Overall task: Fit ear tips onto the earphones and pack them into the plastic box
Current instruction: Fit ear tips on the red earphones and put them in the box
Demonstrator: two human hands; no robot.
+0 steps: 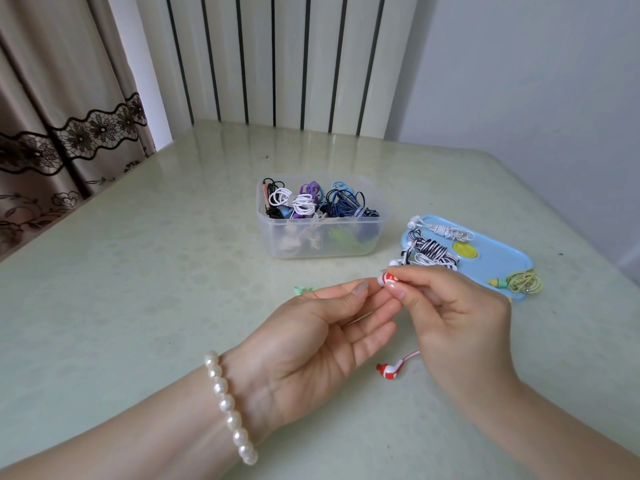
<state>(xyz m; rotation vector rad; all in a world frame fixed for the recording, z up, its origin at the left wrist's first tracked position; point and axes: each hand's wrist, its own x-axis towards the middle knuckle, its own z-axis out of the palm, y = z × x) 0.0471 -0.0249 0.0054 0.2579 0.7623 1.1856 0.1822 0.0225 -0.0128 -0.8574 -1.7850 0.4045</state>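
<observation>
Pearl bracelet (230, 407) circles the wrist of the left hand (311, 344), palm up, fingers loosely extended toward a glossy red-and-white earbud (388, 278) pinched by the right hand (457, 306). Its twin earbud (389, 370) lies on the pale green table (138, 289). Beyond stand a translucent plastic box (322, 237) of coiled earphones and a blue lid (495, 261) bearing more coils.

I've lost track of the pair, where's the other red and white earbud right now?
The loose red and white earbud lies on the table, just below the right hand.
</observation>
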